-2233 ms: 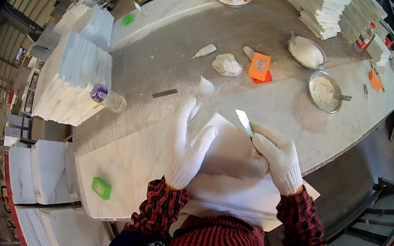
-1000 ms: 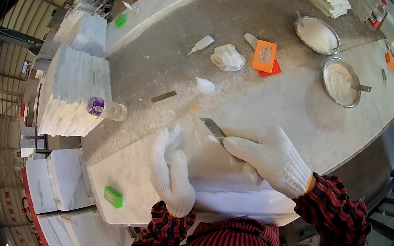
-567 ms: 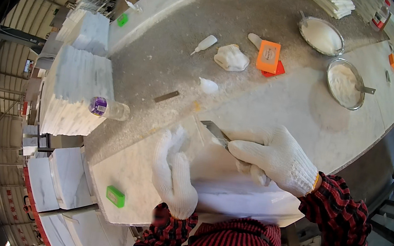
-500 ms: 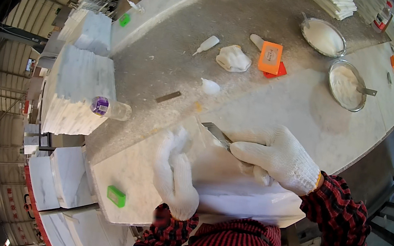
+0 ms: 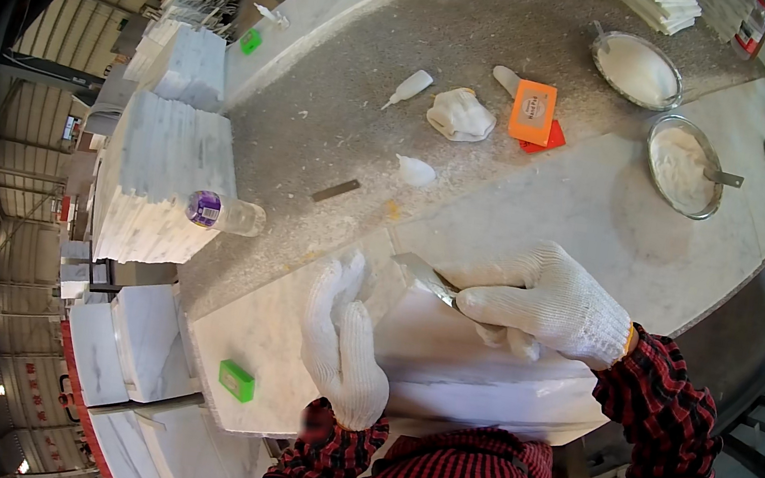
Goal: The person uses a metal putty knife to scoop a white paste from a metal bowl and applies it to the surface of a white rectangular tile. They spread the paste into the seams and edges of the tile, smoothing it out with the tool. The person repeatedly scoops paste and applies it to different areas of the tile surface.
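At the far-left corner of the white marble slab [image 5: 440, 350], the white-gloved right hand [image 5: 544, 306] has its grip closed on a flat grey metal scraper [image 5: 423, 275]; the white-gloved left hand [image 5: 345, 351] curls by the slab's left edge, its grip unclear.

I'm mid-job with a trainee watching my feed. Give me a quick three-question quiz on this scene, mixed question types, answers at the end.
1. Multiple choice: what holds the metal scraper?
A) the left hand
B) the right hand
C) both hands together

2. True or false: the orange box lies partly over a flat red item.

3. Fill in the missing colour: the small block at the lower left of the worktop is ____.

Key: 1. B; 2. True; 3. green.
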### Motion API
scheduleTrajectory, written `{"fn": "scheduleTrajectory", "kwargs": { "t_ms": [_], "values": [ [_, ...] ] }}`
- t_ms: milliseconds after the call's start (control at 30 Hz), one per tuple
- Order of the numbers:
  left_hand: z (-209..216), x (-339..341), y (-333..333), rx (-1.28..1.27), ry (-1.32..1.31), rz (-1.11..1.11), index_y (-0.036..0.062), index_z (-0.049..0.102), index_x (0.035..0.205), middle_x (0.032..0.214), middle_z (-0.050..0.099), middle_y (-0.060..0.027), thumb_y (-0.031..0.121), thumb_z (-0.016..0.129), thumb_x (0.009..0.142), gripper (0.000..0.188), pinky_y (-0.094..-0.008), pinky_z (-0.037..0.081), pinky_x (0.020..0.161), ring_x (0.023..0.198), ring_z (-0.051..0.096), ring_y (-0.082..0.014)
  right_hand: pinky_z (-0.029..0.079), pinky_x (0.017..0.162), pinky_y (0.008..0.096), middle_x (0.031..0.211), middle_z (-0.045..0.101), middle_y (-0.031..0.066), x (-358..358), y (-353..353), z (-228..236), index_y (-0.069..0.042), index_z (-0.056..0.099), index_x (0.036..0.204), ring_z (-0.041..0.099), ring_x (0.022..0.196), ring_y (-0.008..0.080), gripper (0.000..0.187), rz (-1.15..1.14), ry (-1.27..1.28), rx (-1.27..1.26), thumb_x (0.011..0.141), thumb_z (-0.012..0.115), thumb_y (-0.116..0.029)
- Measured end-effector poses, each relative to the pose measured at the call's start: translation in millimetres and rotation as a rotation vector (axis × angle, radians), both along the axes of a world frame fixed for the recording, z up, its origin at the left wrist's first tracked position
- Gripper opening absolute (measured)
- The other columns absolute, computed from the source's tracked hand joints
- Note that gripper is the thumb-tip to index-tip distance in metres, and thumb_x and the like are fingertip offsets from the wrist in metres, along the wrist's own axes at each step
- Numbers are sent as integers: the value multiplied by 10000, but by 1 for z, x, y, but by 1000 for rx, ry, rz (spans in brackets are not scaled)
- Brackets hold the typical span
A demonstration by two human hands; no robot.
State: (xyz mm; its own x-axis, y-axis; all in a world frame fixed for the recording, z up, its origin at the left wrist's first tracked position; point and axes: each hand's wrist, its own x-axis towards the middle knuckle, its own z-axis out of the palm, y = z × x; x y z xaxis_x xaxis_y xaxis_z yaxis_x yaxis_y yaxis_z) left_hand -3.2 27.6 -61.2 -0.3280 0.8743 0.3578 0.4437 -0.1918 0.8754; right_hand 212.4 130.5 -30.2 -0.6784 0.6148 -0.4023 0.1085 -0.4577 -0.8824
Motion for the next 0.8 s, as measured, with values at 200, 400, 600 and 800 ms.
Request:
{"fn": "scheduleTrajectory", "kwargs": {
  "t_ms": [200,400,600,800],
  "values": [
    [-1,0,0,12,30,-1,-91,372,1493,1452,522,-274,60,395,1052,467,-492,406,1155,1336,533,-374,448,506,253,697,647,5,4,-2,-4,-32,771,1157,537,534,71,268,-15,31,-31,949,698,-185],
    [-1,1,0,19,10,5,-93,373,1492,1453,525,-260,52,397,1047,468,-484,406,1158,1329,538,-366,442,504,250,710,642,8,7,-1,-5,-32,752,1210,530,537,72,303,2,50,-49,952,698,-180],
    [-2,-1,1,15,68,6,-102,384,1479,1446,528,-248,36,397,1042,458,-484,405,1161,1327,539,-364,431,505,244,710,627,-2,11,-2,-9,-67,740,1262,519,543,70,328,22,52,-47,959,687,-180],
    [0,-1,1,25,51,1,-104,398,1470,1442,527,-249,33,400,1047,445,-484,408,1159,1327,540,-357,418,521,233,819,668,11,4,4,-31,-46,713,1301,519,590,61,347,-82,94,50,989,668,-190]
  ]
}}
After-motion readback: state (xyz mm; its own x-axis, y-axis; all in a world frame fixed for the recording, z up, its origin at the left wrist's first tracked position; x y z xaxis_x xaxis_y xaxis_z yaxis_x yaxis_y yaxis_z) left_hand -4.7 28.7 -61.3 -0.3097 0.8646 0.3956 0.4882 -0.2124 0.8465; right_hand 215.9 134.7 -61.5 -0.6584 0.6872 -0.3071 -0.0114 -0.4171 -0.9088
